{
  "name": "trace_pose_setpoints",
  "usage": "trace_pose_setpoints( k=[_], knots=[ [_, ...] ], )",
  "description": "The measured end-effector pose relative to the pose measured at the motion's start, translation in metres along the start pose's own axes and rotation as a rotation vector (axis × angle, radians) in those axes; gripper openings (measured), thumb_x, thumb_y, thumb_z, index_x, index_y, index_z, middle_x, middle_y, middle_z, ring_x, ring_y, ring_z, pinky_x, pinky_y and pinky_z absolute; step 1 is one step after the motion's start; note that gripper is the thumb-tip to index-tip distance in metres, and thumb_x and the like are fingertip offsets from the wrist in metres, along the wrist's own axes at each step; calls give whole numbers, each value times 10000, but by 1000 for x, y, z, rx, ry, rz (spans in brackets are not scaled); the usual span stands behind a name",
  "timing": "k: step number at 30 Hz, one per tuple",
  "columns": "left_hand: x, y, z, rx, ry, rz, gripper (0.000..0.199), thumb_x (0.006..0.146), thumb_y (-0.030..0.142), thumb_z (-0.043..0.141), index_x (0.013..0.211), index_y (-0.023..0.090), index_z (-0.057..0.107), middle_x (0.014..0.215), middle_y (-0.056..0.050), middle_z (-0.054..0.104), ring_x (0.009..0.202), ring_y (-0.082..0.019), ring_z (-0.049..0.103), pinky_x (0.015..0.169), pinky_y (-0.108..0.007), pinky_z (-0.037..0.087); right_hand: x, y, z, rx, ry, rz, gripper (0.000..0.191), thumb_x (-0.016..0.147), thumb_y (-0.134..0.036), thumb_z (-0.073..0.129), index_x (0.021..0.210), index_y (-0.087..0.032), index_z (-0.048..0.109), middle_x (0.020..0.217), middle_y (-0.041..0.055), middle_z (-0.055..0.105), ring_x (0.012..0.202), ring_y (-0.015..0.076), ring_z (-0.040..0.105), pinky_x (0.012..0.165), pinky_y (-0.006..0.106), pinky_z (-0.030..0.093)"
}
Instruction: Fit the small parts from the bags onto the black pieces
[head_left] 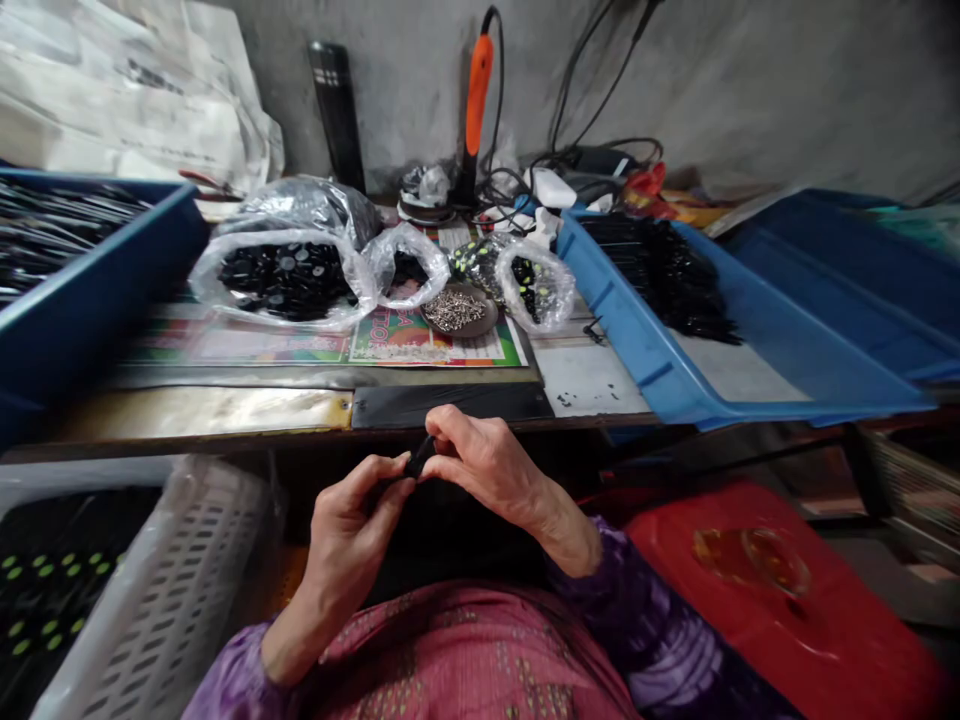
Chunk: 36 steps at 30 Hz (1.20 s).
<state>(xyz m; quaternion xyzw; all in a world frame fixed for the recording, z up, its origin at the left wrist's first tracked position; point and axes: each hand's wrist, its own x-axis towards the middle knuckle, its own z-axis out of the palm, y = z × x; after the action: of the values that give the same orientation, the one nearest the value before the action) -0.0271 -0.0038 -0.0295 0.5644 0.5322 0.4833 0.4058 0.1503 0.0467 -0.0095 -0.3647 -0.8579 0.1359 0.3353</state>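
Note:
Just in front of the bench edge, my left hand (356,530) and my right hand (487,465) meet over a small black part (420,458). Thumb and forefinger of each hand pinch it, the left from its lower end and the right from above. Most of the part is covered by fingers, so its exact kind is unclear. Past it on the bench stand an open plastic bag of black pieces (289,280), a smaller bag (409,268), a dish of small metal screws or rivets (456,310) and a bag of black pieces with yellow-green dots (534,285).
Blue trays hold thin dark rods (67,240) at left and black pieces (667,275) at right. An orange-handled tool (478,95) stands at the back near cables. A white basket (180,560) stands low left; a red stool-like surface (772,610) is low right.

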Motion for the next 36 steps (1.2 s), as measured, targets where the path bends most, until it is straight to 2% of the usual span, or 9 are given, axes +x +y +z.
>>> trace_pose_setpoints(
  k=[3,5,11,16,18,21,25,31,36],
  knots=[
    [3,-1,0,149,12,199,87,820,144,664,844,190,733,822,-46,780,761,-190,715,714,-244,522,-1,1,0,-122,-11,-102,225,886,-105,682,976,-187,493,796,11,618,704,174,628,614,248,431],
    [5,-1,0,204,14,274,106,818,132,658,845,191,742,816,-49,782,758,-197,723,715,-250,528,-2,1,0,-173,-19,-131,150,929,-125,626,997,-180,505,798,27,627,720,188,640,628,259,437],
    [2,-2,4,74,13,27,69,820,171,671,849,211,720,840,-27,782,806,-218,728,738,-267,533,-2,4,0,-132,-8,-99,183,913,-136,665,974,-190,502,755,-2,617,659,156,620,594,239,414],
    [1,-6,7,94,42,66,70,800,173,679,823,206,737,845,-37,773,776,-208,697,736,-275,516,-5,5,3,-196,-23,-149,54,977,-139,519,965,-192,513,758,15,619,691,169,623,609,253,417],
    [1,-5,8,40,48,12,74,791,185,691,840,206,742,791,-25,750,686,-177,656,653,-252,500,-6,6,4,-163,-6,-135,61,982,-139,497,957,-194,509,748,8,611,677,160,613,602,247,414],
    [2,-2,10,-118,59,-121,76,766,231,731,831,193,727,633,22,643,504,-106,504,474,-199,401,-6,6,6,-47,62,-92,75,978,-138,505,935,-198,489,754,1,602,659,152,596,600,244,420],
    [3,4,11,-339,39,-253,218,742,334,783,847,160,704,560,44,556,463,-73,411,418,-173,320,-9,1,11,-11,115,-114,87,995,-136,467,939,-191,505,767,22,600,675,166,591,623,258,455],
    [2,10,11,-488,12,-304,273,757,389,794,868,161,695,541,64,494,441,-50,380,404,-155,283,-16,-10,17,42,189,-87,95,996,-134,457,1059,-179,513,870,72,650,769,195,644,689,290,525],
    [0,10,11,-529,-7,-305,240,790,381,771,866,168,691,571,61,490,447,-40,365,406,-148,272,-16,-15,18,-10,207,-76,84,1016,-168,447,1085,-187,492,865,67,645,759,199,655,670,289,527]
  ],
)
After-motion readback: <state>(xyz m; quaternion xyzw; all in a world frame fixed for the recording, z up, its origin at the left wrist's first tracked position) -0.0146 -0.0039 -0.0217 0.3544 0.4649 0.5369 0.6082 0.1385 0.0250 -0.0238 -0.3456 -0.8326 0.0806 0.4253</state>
